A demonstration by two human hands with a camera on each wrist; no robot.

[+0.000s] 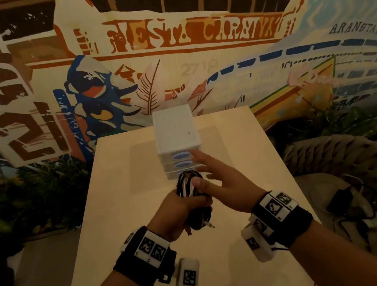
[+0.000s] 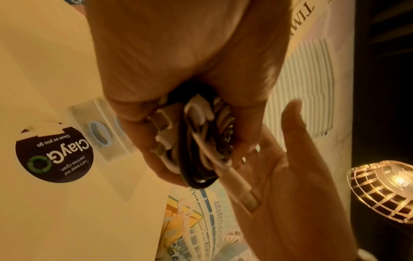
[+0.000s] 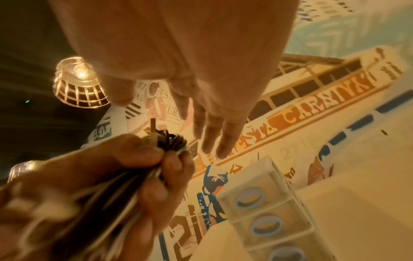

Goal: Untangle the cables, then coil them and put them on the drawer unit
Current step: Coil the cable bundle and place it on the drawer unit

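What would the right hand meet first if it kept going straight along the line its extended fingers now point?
Most likely the drawer unit: the open right hand points its fingertips at the unit's upper front right corner, apparently just short of it, though the depth is unclear.

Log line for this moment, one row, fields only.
left hand: grips coiled cables | right hand: open beside bundle | drawer unit: top bare | stage: before placing

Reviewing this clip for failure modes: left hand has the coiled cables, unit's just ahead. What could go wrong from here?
1. The left hand grips the cables alone; the right hand is open beside them. Loops could spring loose once set down.
2. A loose plug end sticks out of the bundle and may catch or drag the coil off the top.
3. The drawer unit has a small top, so the bundle may overhang and slide onto the table.
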